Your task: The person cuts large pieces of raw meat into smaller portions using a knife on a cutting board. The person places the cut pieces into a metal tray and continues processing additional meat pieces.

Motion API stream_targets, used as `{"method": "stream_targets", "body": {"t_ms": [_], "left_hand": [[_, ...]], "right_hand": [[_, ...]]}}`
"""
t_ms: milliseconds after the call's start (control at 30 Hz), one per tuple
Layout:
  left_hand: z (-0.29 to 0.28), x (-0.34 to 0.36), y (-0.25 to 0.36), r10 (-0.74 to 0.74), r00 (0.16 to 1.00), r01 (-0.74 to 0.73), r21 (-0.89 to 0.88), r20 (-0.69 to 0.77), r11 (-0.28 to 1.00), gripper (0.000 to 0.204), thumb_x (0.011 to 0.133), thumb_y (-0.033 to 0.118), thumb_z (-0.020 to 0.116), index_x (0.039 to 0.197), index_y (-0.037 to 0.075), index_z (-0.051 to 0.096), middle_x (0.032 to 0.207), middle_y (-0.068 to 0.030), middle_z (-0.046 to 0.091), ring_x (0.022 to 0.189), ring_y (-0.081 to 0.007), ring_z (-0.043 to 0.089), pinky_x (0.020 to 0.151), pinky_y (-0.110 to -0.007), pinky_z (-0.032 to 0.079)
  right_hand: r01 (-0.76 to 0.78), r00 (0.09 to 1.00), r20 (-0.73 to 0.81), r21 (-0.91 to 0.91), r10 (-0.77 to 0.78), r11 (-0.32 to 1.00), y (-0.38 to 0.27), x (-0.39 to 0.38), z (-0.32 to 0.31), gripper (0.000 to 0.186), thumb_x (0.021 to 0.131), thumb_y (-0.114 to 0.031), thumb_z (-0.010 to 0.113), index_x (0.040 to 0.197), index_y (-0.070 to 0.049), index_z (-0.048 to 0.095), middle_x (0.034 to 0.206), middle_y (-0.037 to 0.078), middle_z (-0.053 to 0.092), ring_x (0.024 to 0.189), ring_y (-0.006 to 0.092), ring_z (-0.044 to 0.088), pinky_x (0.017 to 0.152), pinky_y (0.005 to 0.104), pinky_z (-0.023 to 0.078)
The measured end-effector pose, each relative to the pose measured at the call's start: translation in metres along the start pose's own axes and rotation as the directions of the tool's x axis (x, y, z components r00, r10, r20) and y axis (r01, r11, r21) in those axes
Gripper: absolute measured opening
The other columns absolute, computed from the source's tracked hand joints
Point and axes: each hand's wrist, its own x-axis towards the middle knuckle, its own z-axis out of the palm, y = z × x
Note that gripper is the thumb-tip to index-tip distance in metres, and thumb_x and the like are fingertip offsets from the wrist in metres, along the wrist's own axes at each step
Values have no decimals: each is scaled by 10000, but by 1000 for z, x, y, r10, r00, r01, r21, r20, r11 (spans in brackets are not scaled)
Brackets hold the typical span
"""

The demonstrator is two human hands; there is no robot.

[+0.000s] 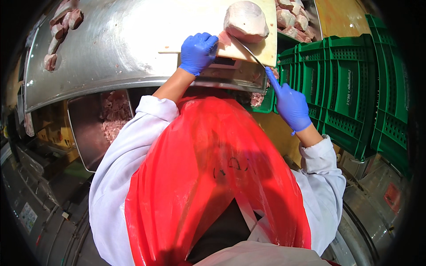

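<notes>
Head view: right hand grips the knife; left hand, closed, seems to pinch a pink flap by the meat near the board's right edge, likely heavy, soft, slippery: best cupped broadly.

steel tbl w/ bright glare

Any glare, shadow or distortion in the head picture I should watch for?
Head view: glare whitens part of the steel table; shadow darkens the red apron's lower middle; table edges bow, corners go black; the knife reads clearly.
</notes>
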Motion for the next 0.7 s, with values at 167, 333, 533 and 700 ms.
{"method": "stream_targets", "body": {"t_ms": [167, 333, 533, 700], "left_hand": [[-4, 0, -8, -15, 1000, 14, -34, -24, 999, 159, 782, 170, 758, 919, 159, 678, 809, -21, 638, 726, -249, 627, 637, -382, 473], [1, 2, -8, -14, 1000, 13, -52, -27, 999, 159, 779, 175, 759, 910, 165, 670, 801, -23, 633, 718, -251, 624, 638, -381, 472], [-2, -1, -11, -31, 999, 30, -45, -17, 999, 155, 775, 179, 758, 900, 164, 669, 790, -24, 628, 718, -248, 624, 634, -382, 471], [-2, 1, -11, -44, 999, 43, -58, -11, 997, 124, 777, 181, 752, 869, 158, 674, 781, -27, 627, 721, -250, 625, 632, -380, 473]], "right_hand": [[2, 970, -242, 151, 34, 989, -31, 30, -14, 886, 818, -1, 560, 1602, -264, 245, 692, 110, 569, 495, 277, 604, 444, 410, 496], [-91, 938, -316, 176, 144, 980, -63, 111, -1, 809, 836, -17, 547, 1587, -177, 290, 681, 134, 610, 514, 289, 635, 453, 418, 506], [-78, 974, -190, 236, 125, 969, -70, 86, -9, 804, 840, -23, 544, 1587, -134, 268, 692, 189, 625, 530, 332, 640, 476, 461, 518], [-138, 990, 49, 253, 130, 958, -62, 47, -9, 855, 825, -18, 557, 1599, -134, 213, 734, 211, 649, 575, 374, 652, 529, 494, 526]]}}
